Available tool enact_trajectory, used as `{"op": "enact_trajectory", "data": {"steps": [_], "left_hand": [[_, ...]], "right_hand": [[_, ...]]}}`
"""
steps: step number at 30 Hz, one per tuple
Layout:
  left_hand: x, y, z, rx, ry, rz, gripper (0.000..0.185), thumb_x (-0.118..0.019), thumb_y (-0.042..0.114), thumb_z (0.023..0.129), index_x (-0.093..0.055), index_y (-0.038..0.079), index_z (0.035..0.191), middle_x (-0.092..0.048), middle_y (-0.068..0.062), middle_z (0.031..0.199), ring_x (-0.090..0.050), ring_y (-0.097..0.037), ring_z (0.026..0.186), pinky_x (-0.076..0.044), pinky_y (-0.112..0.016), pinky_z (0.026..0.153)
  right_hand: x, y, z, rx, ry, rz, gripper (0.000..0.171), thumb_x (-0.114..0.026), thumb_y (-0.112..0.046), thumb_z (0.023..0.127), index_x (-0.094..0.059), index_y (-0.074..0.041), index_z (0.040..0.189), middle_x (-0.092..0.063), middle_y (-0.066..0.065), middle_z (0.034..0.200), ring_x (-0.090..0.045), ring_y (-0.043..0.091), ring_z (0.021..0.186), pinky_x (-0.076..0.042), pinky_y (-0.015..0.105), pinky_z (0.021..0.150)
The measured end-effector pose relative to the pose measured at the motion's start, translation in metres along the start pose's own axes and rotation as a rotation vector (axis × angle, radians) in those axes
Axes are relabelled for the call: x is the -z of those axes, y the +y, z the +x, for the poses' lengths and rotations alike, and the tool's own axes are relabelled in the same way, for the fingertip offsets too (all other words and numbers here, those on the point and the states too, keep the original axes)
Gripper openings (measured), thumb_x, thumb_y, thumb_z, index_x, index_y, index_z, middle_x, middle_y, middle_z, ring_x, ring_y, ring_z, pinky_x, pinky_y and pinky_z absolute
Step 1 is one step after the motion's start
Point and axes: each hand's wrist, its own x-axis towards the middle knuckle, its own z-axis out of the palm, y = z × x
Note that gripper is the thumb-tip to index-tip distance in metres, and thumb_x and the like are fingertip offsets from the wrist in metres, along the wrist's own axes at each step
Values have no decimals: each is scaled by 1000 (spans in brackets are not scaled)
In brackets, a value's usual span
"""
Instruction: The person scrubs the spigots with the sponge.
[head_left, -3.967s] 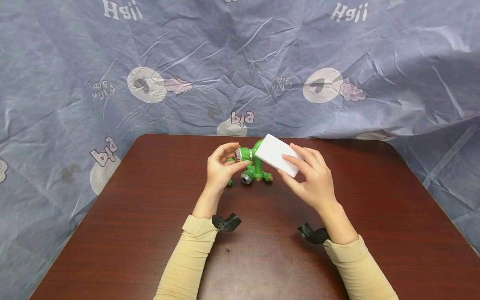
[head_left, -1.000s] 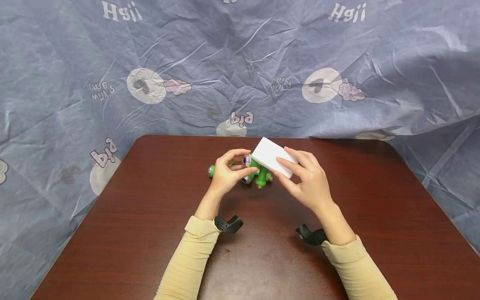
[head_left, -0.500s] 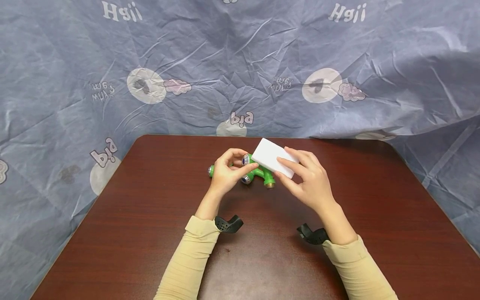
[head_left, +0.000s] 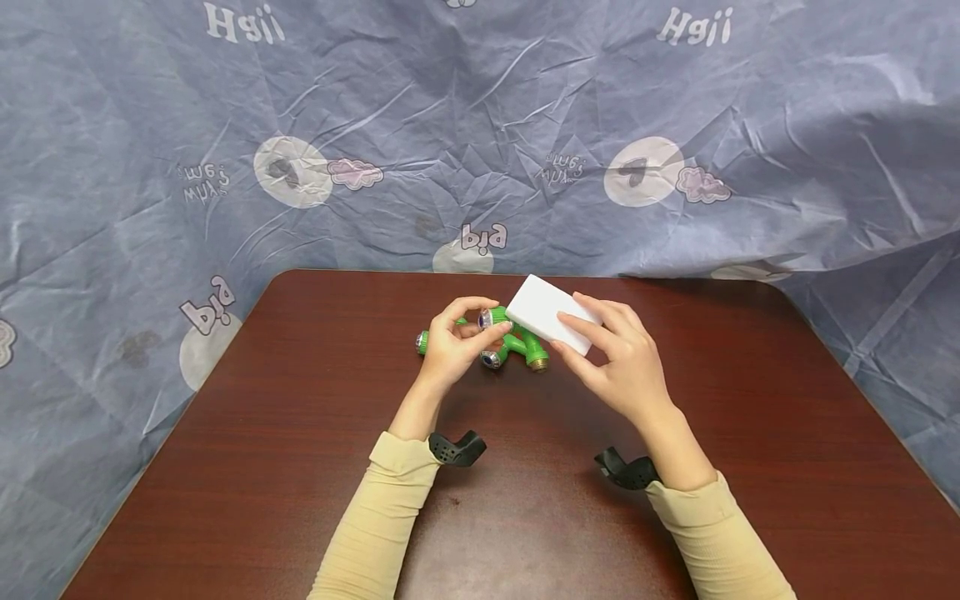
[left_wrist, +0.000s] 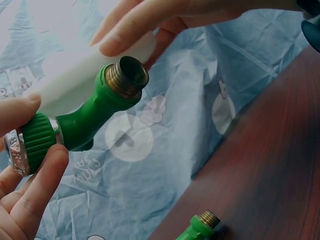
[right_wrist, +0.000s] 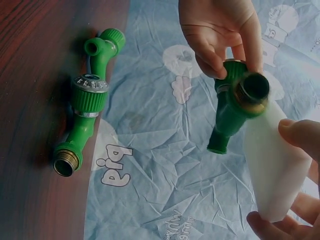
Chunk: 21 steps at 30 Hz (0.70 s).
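Observation:
My left hand (head_left: 450,350) pinches the knurled cap of a green pipe fitting (head_left: 517,340) and holds it just above the table. Its brass threaded end (left_wrist: 127,75) points out from the hand. My right hand (head_left: 622,367) grips a white foam block (head_left: 551,321) and presses one face against the fitting's green body (right_wrist: 227,120). In the right wrist view the white block (right_wrist: 272,165) sits beside the brass end. A second green fitting (right_wrist: 82,130) lies on the table under my left hand, partly hidden in the head view.
The dark brown table (head_left: 525,517) has rounded far corners. A crumpled blue-grey printed cloth (head_left: 480,125) hangs behind it and drapes down both sides. Black wrist mounts (head_left: 457,448) sit on both forearms.
Since 4 s ago the held fitting has come down and tilted, so its brass end faces forward. The block has shifted slightly along it. The second fitting's end now shows left of my left hand.

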Motion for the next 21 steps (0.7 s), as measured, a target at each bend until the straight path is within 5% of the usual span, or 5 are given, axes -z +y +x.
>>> {"op": "enact_trajectory", "data": {"steps": [6, 16, 21], "left_hand": [[2, 3, -1, 77, -22, -36, 49, -69, -20, 69, -53, -11, 115, -56, -7, 99, -66, -12, 70, -51, -22, 56], [4, 4, -1, 136, -36, 75, 50, -68, -17, 73, -54, -8, 121, -56, -9, 105, -65, -11, 69, -48, -21, 56], [0, 20, -3, 124, -19, 141, 48, -72, -12, 73, -57, -8, 119, -59, -7, 101, -63, -10, 67, -47, -20, 56]], "right_hand": [[-1, 2, -2, 1, -20, -13, 33, -76, -18, 73, -72, -9, 105, -62, 13, 119, -55, 33, 102, -45, 45, 79], [-2, 5, -2, -18, -27, -36, 33, -75, -20, 74, -72, -9, 105, -61, 14, 119, -55, 33, 103, -45, 45, 81], [-1, 4, 0, 13, 10, -7, 33, -77, -15, 72, -72, -8, 105, -61, 15, 120, -55, 35, 103, -44, 46, 81]]}}
